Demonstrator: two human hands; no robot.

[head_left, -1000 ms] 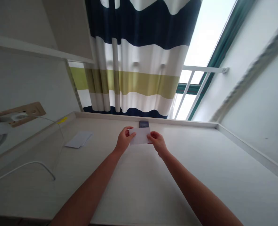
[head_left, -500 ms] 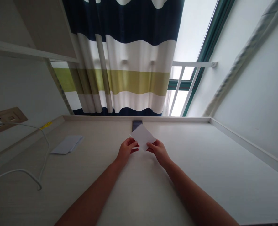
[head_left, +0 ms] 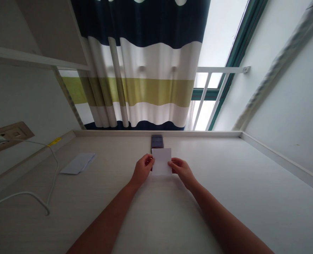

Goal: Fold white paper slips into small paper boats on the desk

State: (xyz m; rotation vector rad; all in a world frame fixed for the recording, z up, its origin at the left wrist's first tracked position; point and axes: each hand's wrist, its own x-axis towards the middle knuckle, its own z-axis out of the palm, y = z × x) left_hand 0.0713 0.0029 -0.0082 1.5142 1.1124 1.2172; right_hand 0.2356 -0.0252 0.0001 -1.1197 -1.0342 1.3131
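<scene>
Between my two hands is a small white sheet of paper [head_left: 162,162], held upright with its sides nearly straight. My left hand [head_left: 143,166] pinches its left edge, and my right hand [head_left: 180,169] grips the right edge with the thumb on the near face. Just beyond the paper lies a small dark blue-grey rectangular object [head_left: 157,141] on the pale tabletop [head_left: 156,218]; the paper comes up to its near end. What kind of thing it is I cannot tell.
A small stack of white paper [head_left: 77,163] lies on the left side. A white cable [head_left: 52,183] runs from a wall socket [head_left: 10,137] onto the surface. A raised edge [head_left: 114,133] borders the far side, before a striped curtain [head_left: 156,90]. Walls stand at left and right.
The paper has turned from a diagonal slant to square with me, and its zigzag-looking edge no longer shows. My hands now hold opposite sides. More of the dark object is visible.
</scene>
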